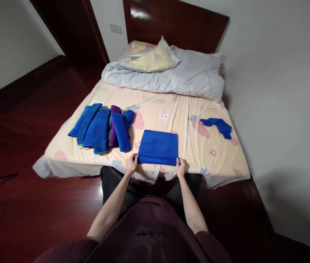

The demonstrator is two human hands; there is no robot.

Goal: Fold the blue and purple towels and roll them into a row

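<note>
The person wears a dark maroon short-sleeved top that ends above the elbows, leaving both forearms, the left hand (131, 163) and the right hand (181, 167) bare, and, below the top's hem, what look like black trousers.

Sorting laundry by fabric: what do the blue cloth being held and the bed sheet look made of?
Blue cloth: probably microfibre or terry, matte, soft, keeps a crisp fold. Bed sheet: likely thin woven cotton, printed with cartoon shapes, lightly creased; the exact fibre cannot be told.
</note>
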